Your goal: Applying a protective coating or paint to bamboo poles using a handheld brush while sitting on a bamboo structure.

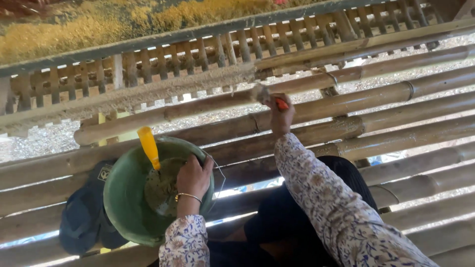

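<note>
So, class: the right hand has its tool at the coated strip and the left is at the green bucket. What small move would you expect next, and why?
Probably a short stroke along the strip. The right hand presses an orange-handled tool at the end of the rough coating; bare slats lie beyond. The left hand grips the rim of the green bucket, where mix and a yellow-handled tool wait.

Right hand's (282, 117) fingers hiding most of an orange-handled brush (280, 103), green bucket's (123, 198) contents murky, forearms cropped by bottom edge

Right arm (321, 193) outstretched (left (185, 232) bent)
</note>
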